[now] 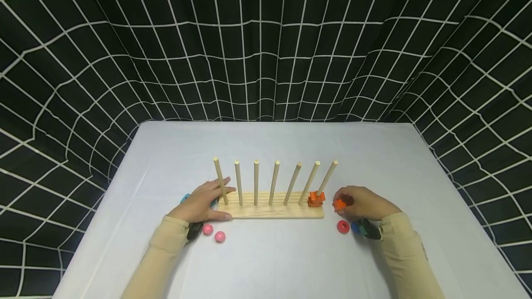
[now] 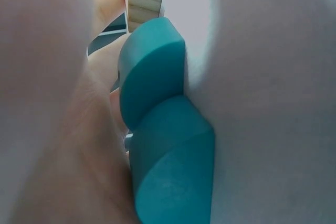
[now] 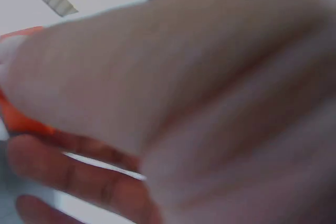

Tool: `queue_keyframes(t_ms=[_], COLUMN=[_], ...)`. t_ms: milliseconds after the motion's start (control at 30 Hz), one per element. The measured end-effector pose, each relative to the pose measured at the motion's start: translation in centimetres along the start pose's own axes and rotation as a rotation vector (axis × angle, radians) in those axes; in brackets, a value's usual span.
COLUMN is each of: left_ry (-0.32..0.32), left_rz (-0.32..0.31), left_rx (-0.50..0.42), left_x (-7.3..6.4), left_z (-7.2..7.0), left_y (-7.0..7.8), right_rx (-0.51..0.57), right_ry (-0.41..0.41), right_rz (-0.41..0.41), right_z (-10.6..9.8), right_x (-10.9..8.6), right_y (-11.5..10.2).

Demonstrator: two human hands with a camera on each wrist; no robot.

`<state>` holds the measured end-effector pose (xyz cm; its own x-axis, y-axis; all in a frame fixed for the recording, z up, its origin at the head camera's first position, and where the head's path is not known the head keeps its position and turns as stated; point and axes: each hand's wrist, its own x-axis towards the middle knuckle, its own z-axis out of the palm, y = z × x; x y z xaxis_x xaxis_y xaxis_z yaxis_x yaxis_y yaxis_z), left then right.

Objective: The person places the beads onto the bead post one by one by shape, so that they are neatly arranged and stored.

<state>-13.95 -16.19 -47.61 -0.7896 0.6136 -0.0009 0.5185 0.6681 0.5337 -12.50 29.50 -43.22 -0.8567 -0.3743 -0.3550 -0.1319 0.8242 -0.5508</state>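
A light wooden board (image 1: 270, 212) with a row of several upright pegs stands mid-table. My left hand (image 1: 203, 201) rests at its left end, thumb along the front edge and fingers extended toward the back. Teal rounded blocks (image 2: 173, 177) lie beside the left palm, mostly covered by the hand in the head view. My right hand (image 1: 361, 202) pinches an orange star-shaped piece (image 1: 339, 204) just right of the board, above the table. Similar orange pieces (image 1: 316, 200) are stacked around the rightmost peg. In the right wrist view the thumb hides most of the held piece.
Two pink balls (image 1: 214, 233) lie in front of the left wrist. A red ring-like piece (image 1: 342, 226) and a blue piece (image 1: 355, 227) sit near the right wrist. White cloth covers the table (image 1: 266, 262); a black gridded curtain (image 1: 266, 50) surrounds it.
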Motion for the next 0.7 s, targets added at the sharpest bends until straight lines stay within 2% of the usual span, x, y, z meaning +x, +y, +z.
queue_keyframes(t_ms=[100, 200, 300, 467, 567, 700], left_ry=[0.0, 0.004, 0.006, 0.009, 0.01, 0.003], left_rz=[0.001, 0.008, 0.007, 0.003, -0.001, -0.005], left_rx=[0.007, 0.008, 0.008, 0.014, 0.013, 0.007], left_x=[0.0, 0.0, 0.0, 0.0, 0.0, 0.0], left_z=[0.0, 0.1, 0.3, 0.6, 0.6, 0.3], left_y=[-0.1, -0.2, -0.3, -0.7, -0.7, -0.6], right_rx=[-0.061, -0.078, -0.087, -0.1, -0.05, 0.081], right_ry=[0.088, 0.216, 0.344, 0.53, 0.612, 0.663], right_rz=[-0.053, -0.137, -0.214, -0.267, -0.279, -0.314], right_z=[-0.5, -1.3, -2.4, -4.4, -5.4, -6.4], right_x=[-0.3, -0.9, -1.8, -3.2, -4.1, -5.3], right_y=[-0.3, -1.0, -2.5, -5.5, -7.2, -9.1])
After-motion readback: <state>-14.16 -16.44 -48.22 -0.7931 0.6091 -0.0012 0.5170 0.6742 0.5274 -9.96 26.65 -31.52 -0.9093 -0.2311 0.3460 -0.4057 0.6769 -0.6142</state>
